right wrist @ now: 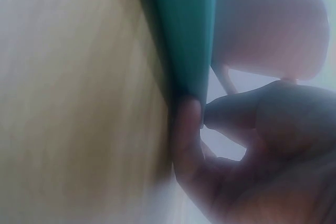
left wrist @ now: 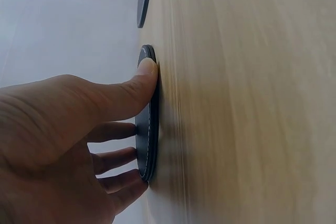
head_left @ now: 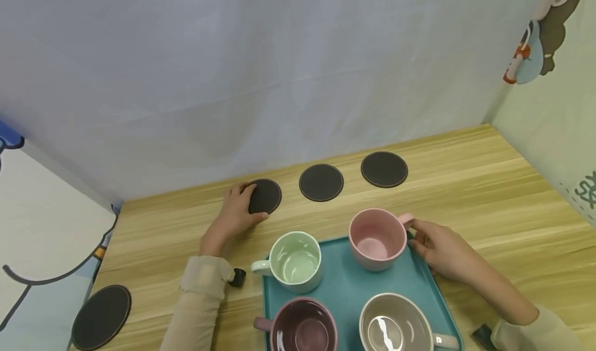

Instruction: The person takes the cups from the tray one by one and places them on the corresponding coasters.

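Head cam, L hand [head_left: 236, 210] outstretched, fingers gripping blk coaster [head_left: 267, 196], R hand [head_left: 442, 250] pinching tray [head_left: 345, 278]

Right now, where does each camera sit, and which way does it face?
Head: worn on the head, facing forward and down at the tray and four mugs; left grip and right grip both show.
Left wrist: on that wrist, facing the black coaster; left grip shows.
Right wrist: on that wrist, facing the tray's edge and pink mug; right grip shows.
Shared: head and right wrist both show the pink mug.
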`<control>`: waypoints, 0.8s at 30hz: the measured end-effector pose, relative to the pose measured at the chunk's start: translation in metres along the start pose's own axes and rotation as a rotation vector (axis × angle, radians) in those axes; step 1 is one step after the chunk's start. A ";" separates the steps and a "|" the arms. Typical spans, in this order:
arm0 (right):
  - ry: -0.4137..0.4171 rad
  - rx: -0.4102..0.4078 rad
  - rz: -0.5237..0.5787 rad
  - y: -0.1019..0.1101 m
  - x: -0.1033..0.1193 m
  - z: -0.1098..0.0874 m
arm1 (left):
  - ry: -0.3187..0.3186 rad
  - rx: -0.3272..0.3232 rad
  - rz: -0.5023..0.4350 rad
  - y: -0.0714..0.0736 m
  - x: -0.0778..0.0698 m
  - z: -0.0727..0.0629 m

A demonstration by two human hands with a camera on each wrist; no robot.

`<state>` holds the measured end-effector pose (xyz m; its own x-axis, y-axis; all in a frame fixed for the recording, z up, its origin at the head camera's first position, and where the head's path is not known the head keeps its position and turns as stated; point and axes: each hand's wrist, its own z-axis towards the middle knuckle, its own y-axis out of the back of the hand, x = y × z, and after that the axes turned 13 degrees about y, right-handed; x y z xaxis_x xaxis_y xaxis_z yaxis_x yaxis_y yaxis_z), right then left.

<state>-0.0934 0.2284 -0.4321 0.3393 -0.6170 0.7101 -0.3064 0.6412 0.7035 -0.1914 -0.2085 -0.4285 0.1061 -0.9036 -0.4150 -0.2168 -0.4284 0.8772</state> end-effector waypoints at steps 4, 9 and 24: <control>-0.014 0.002 0.010 0.000 0.001 0.001 | 0.012 0.016 0.005 0.000 -0.003 0.001; -0.015 0.006 0.015 0.000 0.002 0.003 | 0.016 0.015 0.002 -0.001 -0.003 0.000; -0.015 0.006 0.007 0.001 0.003 0.002 | 0.010 -0.091 -0.060 0.000 0.007 -0.015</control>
<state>-0.0943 0.2263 -0.4288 0.3238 -0.6190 0.7155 -0.3141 0.6430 0.6985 -0.1762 -0.2144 -0.4278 0.1258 -0.8759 -0.4657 -0.1208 -0.4795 0.8692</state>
